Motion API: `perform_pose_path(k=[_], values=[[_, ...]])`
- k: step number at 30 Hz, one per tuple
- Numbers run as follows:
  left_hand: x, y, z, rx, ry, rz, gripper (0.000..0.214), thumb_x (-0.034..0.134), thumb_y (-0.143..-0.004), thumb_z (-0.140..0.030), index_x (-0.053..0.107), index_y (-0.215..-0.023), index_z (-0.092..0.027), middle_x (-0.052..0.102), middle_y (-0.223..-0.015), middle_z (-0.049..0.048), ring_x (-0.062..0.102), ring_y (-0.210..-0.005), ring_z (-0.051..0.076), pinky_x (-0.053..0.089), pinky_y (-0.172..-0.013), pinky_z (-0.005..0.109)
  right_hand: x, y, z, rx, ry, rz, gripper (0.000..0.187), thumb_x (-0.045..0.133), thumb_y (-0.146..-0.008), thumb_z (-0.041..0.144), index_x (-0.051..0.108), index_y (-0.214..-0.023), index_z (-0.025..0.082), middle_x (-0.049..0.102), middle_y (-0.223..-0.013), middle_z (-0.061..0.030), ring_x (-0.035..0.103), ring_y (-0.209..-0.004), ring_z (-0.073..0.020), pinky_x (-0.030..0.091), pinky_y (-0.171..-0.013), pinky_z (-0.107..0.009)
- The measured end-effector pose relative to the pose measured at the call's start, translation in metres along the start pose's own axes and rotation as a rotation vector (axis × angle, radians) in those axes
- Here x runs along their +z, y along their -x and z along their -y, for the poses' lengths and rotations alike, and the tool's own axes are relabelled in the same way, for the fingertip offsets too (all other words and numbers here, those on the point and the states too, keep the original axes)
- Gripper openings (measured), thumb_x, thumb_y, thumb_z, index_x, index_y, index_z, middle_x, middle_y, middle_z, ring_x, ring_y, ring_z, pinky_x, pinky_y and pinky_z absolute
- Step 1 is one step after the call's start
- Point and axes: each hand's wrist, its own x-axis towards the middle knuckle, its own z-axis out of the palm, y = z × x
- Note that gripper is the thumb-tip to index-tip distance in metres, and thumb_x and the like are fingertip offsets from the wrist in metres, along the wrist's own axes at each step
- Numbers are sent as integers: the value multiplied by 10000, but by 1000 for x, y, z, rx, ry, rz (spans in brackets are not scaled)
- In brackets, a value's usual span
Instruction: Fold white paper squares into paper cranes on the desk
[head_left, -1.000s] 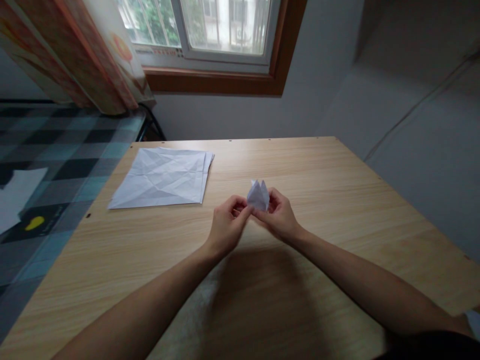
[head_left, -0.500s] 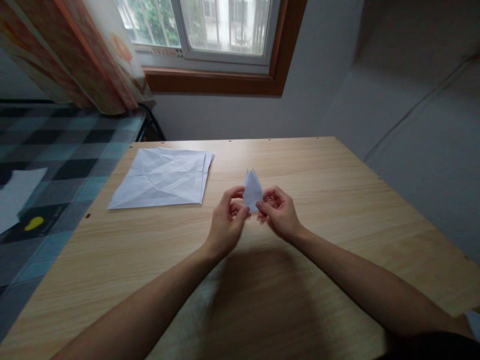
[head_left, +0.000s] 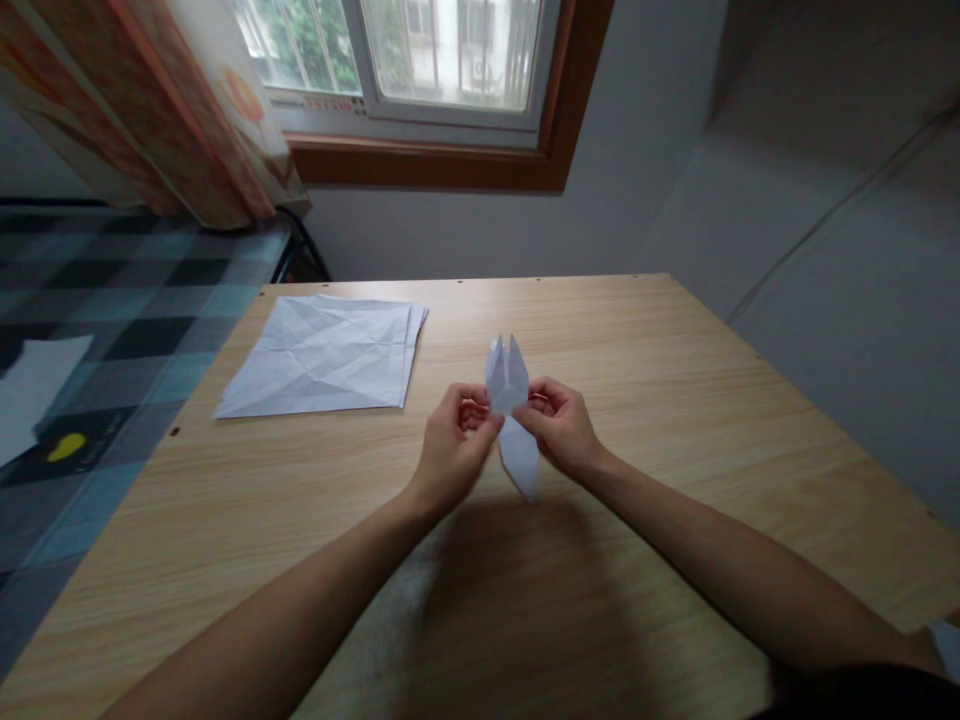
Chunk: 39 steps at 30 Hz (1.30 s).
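Observation:
Between my hands is a small piece of folded white paper (head_left: 519, 455), held above the wooden table. Two or more narrow points of it stick up at the top, and one pointed flap hangs down toward me. My left hand (head_left: 461, 432) pinches its left side, thumb in front and fingers curled behind. On the right side my right hand (head_left: 559, 422) pinches it the same way, the thumb lying near the fold in the middle. The fingertips behind the paper are partly hidden.
A stack of creased white paper sheets (head_left: 330, 355) lies at the table's back left. The wooden table (head_left: 675, 400) reaches the wall under the window. To the left is a checked cloth surface (head_left: 150, 350) with a white sheet (head_left: 45, 385) and a dark item with a yellow mark (head_left: 67, 447).
The front flap of the folded paper has come down toward me and now hangs below my thumbs. Both hands have stayed in nearly the same place.

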Motion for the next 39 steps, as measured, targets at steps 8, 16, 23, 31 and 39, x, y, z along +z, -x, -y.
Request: perform_pose_path(k=[8, 16, 23, 31, 39], values=[[-1, 0, 3, 81, -70, 42, 479, 678, -770, -154, 543, -1223, -230, 611, -994, 12, 550, -631, 61, 449, -600, 207, -1, -1, -1, -141, 98, 22, 232, 832, -643, 298, 626, -697, 208, 652, -779, 0, 607, -718, -139, 498, -664, -267], [-2, 3, -3, 532, -508, -58, 426, 653, -763, -62, 556, -1140, -234, 587, -1100, 55, 587, -939, 172, 508, -773, 302, 0, 0, 1, -87, 87, -31, 108, 738, -618, 151, 657, -674, 196, 637, -656, 32, 558, -589, -107, 444, -568, -229], [-4, 4, -4, 631, -480, -47, 286, 715, -795, -153, 496, -965, -223, 637, -1029, 56, 626, -969, 198, 515, -822, 338, 0, -1, 1, 24, 3, -43, 147, 744, -586, 179, 658, -704, 194, 667, -622, 39, 590, -549, -110, 450, -541, -221], [-11, 6, -18, 417, -345, 203, 404, 581, -856, -607, 608, -891, -205, 678, -915, 87, 629, -885, 237, 491, -813, 370, 1, -2, 4, 80, 13, -152, 151, 776, -545, 215, 658, -637, 191, 662, -580, 28, 562, -515, -119, 435, -512, -238], [-5, 5, -14, 263, -242, -95, 245, 568, -919, -356, 575, -728, -203, 611, -728, 11, 567, -703, 157, 437, -673, 284, -2, -3, 12, 100, 52, -80, 112, 729, -520, 224, 628, -556, 192, 630, -537, 28, 500, -487, -109, 368, -490, -233]])
